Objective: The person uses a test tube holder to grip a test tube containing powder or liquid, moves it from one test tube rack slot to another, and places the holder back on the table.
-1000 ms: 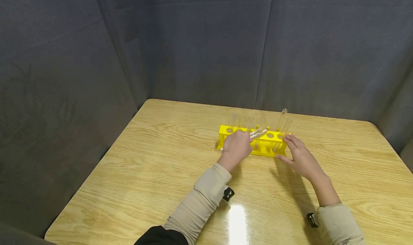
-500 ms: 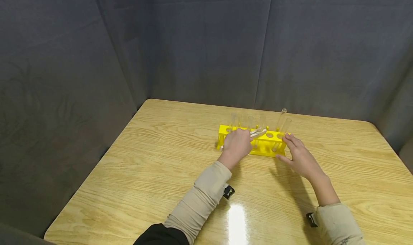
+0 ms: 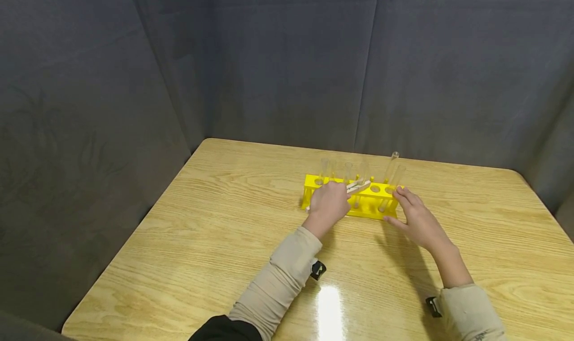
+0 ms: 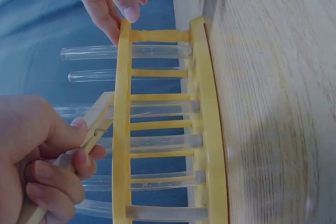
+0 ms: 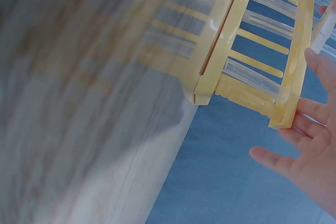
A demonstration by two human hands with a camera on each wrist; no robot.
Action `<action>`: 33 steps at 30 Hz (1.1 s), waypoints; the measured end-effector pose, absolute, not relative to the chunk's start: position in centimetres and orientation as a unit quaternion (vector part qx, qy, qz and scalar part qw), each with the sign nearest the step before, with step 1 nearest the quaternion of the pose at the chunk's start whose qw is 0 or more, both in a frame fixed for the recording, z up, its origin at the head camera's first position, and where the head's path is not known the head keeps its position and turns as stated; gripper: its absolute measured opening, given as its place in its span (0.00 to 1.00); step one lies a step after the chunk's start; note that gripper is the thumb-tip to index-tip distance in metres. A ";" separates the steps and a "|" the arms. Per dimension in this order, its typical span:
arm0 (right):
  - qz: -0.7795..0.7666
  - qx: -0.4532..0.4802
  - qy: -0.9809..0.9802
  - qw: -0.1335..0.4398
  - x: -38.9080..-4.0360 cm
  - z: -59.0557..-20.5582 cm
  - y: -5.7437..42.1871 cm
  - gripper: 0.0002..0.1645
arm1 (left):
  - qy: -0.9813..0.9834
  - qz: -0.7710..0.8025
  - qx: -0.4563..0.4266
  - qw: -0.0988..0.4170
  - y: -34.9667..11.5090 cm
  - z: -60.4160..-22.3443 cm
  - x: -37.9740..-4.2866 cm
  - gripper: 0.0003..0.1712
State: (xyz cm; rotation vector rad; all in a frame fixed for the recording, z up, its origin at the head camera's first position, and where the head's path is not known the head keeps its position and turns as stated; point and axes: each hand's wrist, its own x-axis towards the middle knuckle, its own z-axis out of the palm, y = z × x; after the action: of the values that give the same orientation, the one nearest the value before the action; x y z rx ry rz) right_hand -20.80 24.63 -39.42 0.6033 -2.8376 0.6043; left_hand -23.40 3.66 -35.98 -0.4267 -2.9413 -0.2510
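A yellow test tube rack (image 3: 367, 210) stands on the table with several clear glass test tubes (image 4: 165, 142) in it. My left hand (image 3: 329, 205) grips a wooden test tube holder (image 4: 98, 118), fingers curled round its handle. The holder's front end is at the rack's top bar and overlaps one of the tubes in the left wrist view; whether it clasps that tube, I cannot tell. With fingers extended, my right hand (image 3: 421, 224) touches the right end of the rack's top bar. Near that end, a tube (image 4: 86, 75) shows its rounded end above the bar.
The rack rests on a wood-grain table (image 3: 202, 231), toward its back right. Grey cloth (image 3: 287, 72) hangs behind the table and along its left side. Small black devices (image 3: 318, 269) sit at both wrists. A bright light reflection lies near the front.
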 end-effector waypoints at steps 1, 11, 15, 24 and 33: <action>0.203 0.203 -0.954 0.089 -20.8 -39.4 24.7 0.41 | -0.983 -0.085 -0.142 0.079 3.6 -36.0 -23.4 0.12; 0.206 0.205 -0.953 0.087 -20.7 -39.3 24.8 0.41 | -0.982 -0.086 -0.140 0.089 3.7 -36.1 -23.4 0.11; 0.207 0.206 -0.952 0.090 -20.8 -39.3 24.8 0.41 | -0.983 -0.079 -0.140 0.092 3.8 -36.1 -23.3 0.10; 0.209 0.203 -0.953 0.085 -20.8 -39.2 24.7 0.41 | -0.984 -0.074 -0.133 0.090 3.8 -36.1 -23.0 0.07; 0.205 0.202 -0.954 0.084 -20.8 -39.2 24.6 0.41 | -0.985 -0.069 -0.120 0.099 3.5 -36.3 -22.8 0.06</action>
State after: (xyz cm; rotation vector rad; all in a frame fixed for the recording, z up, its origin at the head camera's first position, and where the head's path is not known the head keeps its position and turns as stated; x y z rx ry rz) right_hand -20.84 24.65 -39.19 0.6017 -2.8466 0.6102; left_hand -22.78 3.51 -36.32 -0.3558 -2.9147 -0.2038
